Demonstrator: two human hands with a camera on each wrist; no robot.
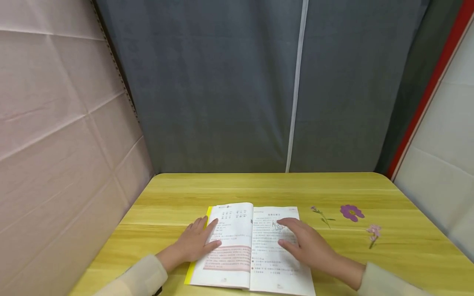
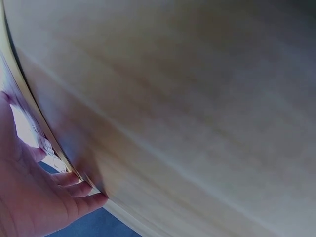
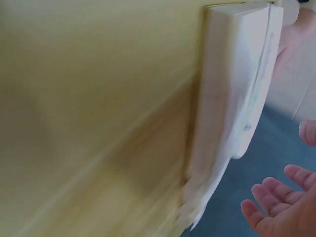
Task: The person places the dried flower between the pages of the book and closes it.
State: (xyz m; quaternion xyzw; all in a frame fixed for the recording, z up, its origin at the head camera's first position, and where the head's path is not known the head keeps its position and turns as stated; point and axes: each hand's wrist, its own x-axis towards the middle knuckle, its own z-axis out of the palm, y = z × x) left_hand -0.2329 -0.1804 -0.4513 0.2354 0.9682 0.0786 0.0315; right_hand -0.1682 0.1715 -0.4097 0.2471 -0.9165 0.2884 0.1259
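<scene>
An open book with printed pages and a yellow cover edge lies on the wooden table. Across its left margin rests my left hand, fingers spread, thumb over the page. The left wrist view shows that hand with fingertips at the book's edge and the tabletop. My right hand is over the right page, its thumb and fingers apart with nothing between them. In the right wrist view the right hand appears lifted off the book, fingers loosely bent.
Right of the book lie a small purple flower on a green stem, a larger purple flower and a pale pink flower. A grey curtain hangs behind the table, with pale cloth walls at the sides.
</scene>
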